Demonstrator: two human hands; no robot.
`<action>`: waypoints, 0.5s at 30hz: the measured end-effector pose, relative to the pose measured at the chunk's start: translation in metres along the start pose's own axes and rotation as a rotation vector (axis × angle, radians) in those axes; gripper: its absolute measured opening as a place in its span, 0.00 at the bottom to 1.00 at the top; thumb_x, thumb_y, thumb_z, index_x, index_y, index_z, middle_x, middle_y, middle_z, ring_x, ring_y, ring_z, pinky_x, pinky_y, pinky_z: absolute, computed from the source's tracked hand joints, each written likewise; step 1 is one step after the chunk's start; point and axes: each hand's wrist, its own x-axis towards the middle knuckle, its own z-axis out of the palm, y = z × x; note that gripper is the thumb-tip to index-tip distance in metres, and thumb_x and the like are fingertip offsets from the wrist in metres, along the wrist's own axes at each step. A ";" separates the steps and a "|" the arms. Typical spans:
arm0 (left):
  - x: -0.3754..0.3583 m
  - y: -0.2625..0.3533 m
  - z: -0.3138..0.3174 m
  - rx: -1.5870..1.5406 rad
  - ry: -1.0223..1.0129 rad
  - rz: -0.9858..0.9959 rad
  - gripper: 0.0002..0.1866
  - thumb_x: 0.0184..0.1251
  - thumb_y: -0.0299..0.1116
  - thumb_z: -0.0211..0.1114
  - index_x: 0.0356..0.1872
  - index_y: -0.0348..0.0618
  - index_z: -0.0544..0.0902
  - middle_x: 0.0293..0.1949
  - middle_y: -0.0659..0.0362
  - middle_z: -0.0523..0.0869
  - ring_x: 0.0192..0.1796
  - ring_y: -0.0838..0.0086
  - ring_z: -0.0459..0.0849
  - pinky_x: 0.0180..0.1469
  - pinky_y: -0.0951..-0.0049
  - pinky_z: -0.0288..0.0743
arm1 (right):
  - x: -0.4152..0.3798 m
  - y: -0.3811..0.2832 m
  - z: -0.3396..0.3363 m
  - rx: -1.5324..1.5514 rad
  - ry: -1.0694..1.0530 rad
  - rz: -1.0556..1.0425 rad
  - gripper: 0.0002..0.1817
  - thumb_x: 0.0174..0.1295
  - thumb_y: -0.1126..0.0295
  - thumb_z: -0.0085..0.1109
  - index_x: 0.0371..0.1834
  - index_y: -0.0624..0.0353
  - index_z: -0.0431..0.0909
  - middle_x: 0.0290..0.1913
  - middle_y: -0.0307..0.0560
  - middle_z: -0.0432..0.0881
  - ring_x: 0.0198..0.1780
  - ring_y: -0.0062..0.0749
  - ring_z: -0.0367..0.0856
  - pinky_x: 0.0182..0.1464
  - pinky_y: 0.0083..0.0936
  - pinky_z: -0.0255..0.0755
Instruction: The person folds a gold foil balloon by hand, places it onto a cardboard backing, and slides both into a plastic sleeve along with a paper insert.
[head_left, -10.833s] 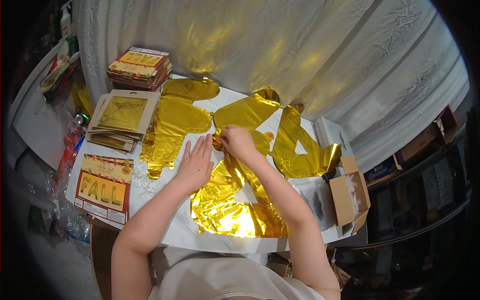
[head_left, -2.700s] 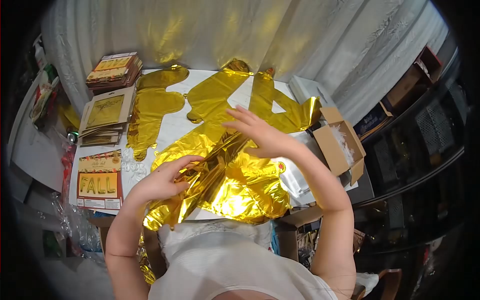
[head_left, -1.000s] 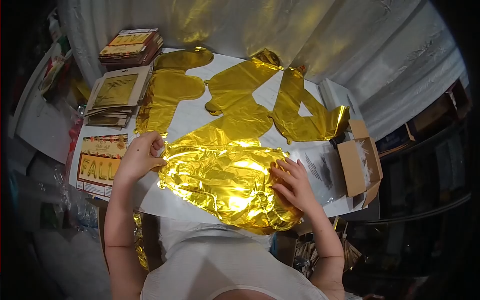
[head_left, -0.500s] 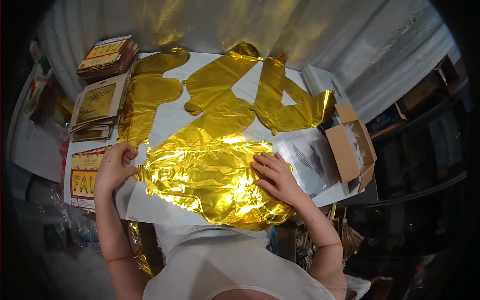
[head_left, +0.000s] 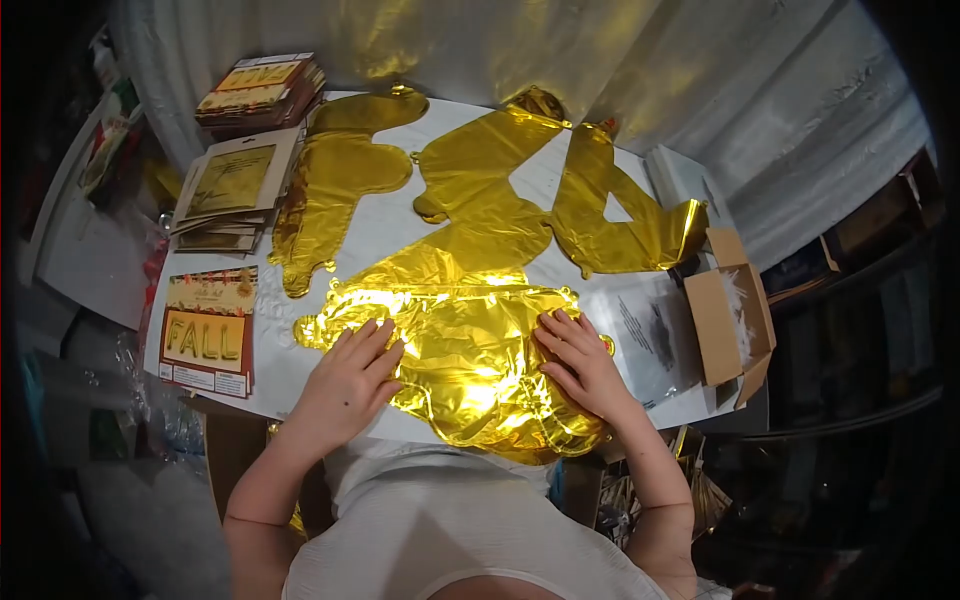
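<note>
A flat, crinkled gold foil balloon (head_left: 465, 350) lies at the table's front edge. My left hand (head_left: 350, 380) rests on its left part, fingers spread. On its right part lies my right hand (head_left: 583, 362), also flat with fingers apart. Behind are more flat gold foil shapes: a P-like or F-like one (head_left: 340, 180) at the left, a long one (head_left: 480, 170) in the middle that runs down to the crinkled foil, and one with a triangular hole (head_left: 610, 225) at the right.
Left on the white table (head_left: 385, 235) are a FALL card package (head_left: 208, 335), a stack of cards (head_left: 235, 185) and another stack (head_left: 262, 95). To the right are a clear plastic bag (head_left: 640, 340) and an open cardboard box (head_left: 715, 320). Grey curtains hang behind.
My left hand has moved right from the foil's left end onto its surface, and its fingers have opened. My right hand stays on the foil. The whole view has shifted slightly.
</note>
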 end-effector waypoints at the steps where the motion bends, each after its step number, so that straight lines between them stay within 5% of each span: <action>1: -0.001 0.001 0.001 0.026 -0.028 -0.007 0.28 0.73 0.34 0.73 0.72 0.41 0.81 0.77 0.46 0.77 0.80 0.46 0.72 0.82 0.49 0.65 | 0.000 -0.001 0.000 -0.008 -0.006 -0.006 0.29 0.73 0.65 0.69 0.78 0.52 0.78 0.82 0.49 0.74 0.86 0.54 0.65 0.87 0.57 0.50; 15: -0.015 -0.007 0.008 0.028 -0.030 -0.114 0.32 0.74 0.36 0.72 0.77 0.39 0.77 0.82 0.45 0.71 0.84 0.44 0.65 0.86 0.45 0.56 | -0.005 0.004 0.012 -0.134 0.051 -0.052 0.28 0.74 0.65 0.67 0.77 0.48 0.78 0.82 0.46 0.73 0.83 0.53 0.68 0.85 0.62 0.55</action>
